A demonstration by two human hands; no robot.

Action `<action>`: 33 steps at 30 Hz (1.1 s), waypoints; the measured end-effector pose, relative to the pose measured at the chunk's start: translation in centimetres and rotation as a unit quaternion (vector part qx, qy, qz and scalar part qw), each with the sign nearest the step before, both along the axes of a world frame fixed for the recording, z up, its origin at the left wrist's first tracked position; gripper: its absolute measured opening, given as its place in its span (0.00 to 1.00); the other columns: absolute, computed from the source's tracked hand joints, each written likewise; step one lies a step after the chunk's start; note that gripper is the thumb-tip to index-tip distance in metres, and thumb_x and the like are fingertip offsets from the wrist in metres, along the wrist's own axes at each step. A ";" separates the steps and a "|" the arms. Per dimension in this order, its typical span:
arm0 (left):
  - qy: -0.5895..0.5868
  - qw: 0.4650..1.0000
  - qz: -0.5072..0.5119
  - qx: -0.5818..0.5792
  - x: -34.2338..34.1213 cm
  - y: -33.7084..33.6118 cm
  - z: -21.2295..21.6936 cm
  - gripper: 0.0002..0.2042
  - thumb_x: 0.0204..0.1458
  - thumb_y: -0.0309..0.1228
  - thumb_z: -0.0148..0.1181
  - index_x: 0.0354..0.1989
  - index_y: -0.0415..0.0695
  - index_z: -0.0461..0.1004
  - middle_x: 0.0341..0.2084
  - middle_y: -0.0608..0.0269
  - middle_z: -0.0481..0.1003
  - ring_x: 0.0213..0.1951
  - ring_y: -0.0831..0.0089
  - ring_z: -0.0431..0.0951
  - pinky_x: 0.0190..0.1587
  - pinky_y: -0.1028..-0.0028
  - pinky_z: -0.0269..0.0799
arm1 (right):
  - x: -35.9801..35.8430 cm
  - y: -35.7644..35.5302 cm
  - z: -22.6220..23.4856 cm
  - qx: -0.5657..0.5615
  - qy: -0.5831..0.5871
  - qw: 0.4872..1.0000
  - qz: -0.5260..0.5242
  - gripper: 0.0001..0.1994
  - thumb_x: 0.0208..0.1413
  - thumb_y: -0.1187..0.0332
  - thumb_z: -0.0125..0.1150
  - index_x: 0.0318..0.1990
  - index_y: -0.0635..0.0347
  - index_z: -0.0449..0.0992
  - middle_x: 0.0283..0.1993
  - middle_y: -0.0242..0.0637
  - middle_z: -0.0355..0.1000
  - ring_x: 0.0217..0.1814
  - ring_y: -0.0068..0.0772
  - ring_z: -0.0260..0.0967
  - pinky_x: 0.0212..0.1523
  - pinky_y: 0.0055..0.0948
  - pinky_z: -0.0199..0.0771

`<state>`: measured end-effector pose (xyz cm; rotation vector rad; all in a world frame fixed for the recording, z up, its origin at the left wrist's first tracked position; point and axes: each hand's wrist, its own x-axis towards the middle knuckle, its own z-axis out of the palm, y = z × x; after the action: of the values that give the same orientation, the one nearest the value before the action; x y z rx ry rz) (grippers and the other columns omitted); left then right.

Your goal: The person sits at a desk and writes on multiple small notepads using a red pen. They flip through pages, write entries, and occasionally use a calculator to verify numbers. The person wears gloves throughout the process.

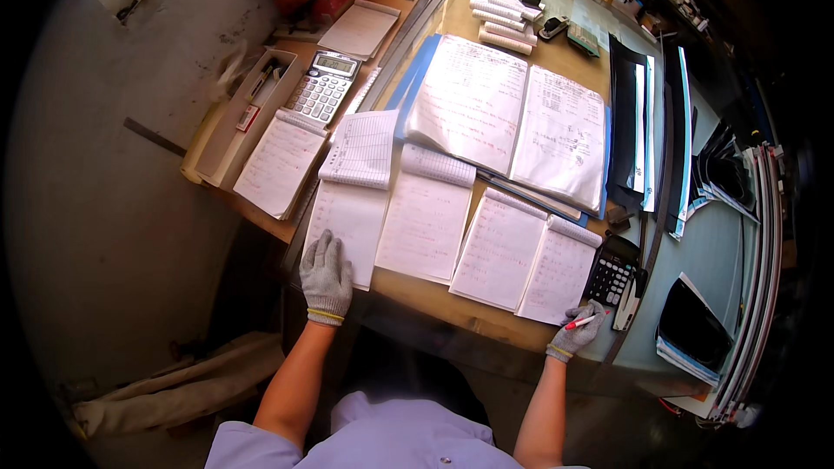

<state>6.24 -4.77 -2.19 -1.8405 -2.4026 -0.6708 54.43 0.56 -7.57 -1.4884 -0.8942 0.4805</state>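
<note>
My left hand, in a grey knit glove, lies flat with fingers stretched on the lower page of a notepad whose top sheets are folded back. In my right hand, gloved alike, is a red and white pen, near the lower corner of a handwritten pad. Another written pad adjoins it on the left, and a further pad lies beside the one under my left hand. Just beyond my right hand are a black calculator and a stapler.
An open blue folder with written sheets spreads behind the pads. To the left are a silver calculator, a notepad and a long box. Black strips and long rails lie on the right.
</note>
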 end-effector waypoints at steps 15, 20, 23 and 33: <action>0.026 1.000 -0.007 -0.001 0.2 0.5 0.3 0.23 0.53 0.32 0.63 0.57 0.35 0.74 0.67 0.47 0.69 0.61 0.46 0.70 0.64 0.51 0.65 | 0.9 0.0 -0.9 0.010 0.034 0.999 0.003 0.09 0.73 0.67 0.51 0.49 0.61 0.74 0.26 0.28 0.63 0.23 0.19 0.63 0.24 0.21 0.64; 0.026 1.000 -0.004 0.002 0.2 0.4 0.3 0.23 0.52 0.32 0.63 0.57 0.35 0.74 0.67 0.48 0.69 0.61 0.47 0.70 0.64 0.52 0.65 | 0.0 0.1 0.2 0.001 0.055 0.999 -0.003 0.09 0.73 0.66 0.51 0.49 0.61 0.74 0.25 0.25 0.61 0.23 0.19 0.62 0.25 0.22 0.65; 0.025 1.000 -0.002 0.000 0.2 0.4 0.2 0.23 0.53 0.32 0.63 0.57 0.35 0.74 0.67 0.48 0.68 0.61 0.47 0.70 0.64 0.52 0.65 | -0.1 0.2 0.2 0.000 0.038 0.999 -0.006 0.08 0.73 0.67 0.51 0.48 0.61 0.74 0.24 0.24 0.60 0.23 0.19 0.61 0.27 0.22 0.65; 0.033 0.998 0.024 0.042 0.6 -0.2 0.1 0.21 0.54 0.31 0.63 0.57 0.40 0.76 0.58 0.51 0.75 0.58 0.48 0.72 0.64 0.54 0.63 | -0.4 0.2 0.6 -0.011 0.060 0.998 -0.012 0.08 0.73 0.68 0.51 0.48 0.61 0.74 0.25 0.26 0.61 0.24 0.19 0.61 0.27 0.22 0.65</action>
<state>6.82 -4.95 -2.06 -1.7382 -2.3327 -0.6850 54.03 0.81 -6.92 -1.4726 -0.7779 0.5578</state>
